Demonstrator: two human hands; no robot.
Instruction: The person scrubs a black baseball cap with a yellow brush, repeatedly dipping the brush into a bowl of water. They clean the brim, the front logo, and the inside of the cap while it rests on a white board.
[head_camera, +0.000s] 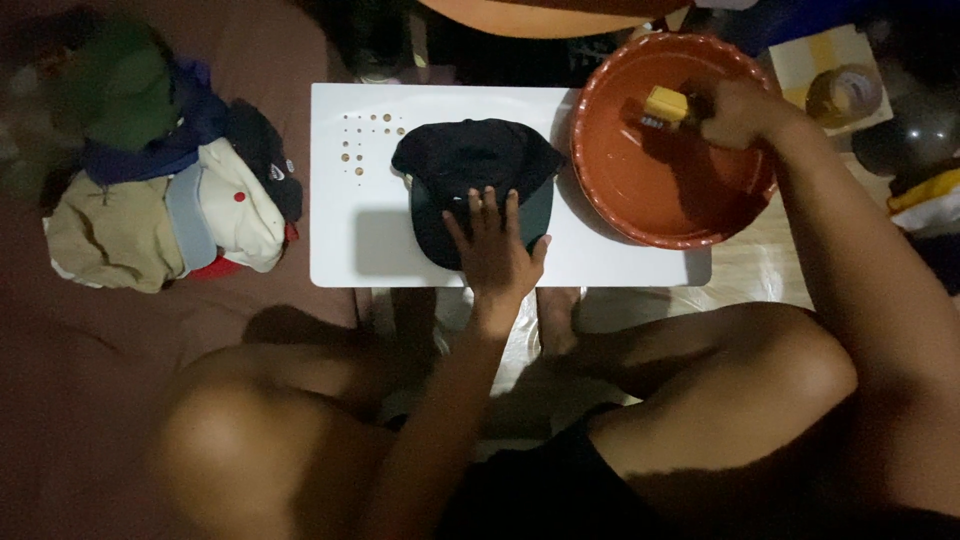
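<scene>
A single head-worn camera looks steeply down, from close above, onto the small white table (640, 268) and lap.

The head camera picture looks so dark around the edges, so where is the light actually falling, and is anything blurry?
Head view: light falls on the white board, which looks brightest; the left hand on the dark cap and the right hand in the red basin are lit. The corners fall into shadow, the cap pile at left looks soft and dim, and the knees blur in the foreground.

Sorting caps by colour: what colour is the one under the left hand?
Black cap, seen in the head view.
</scene>
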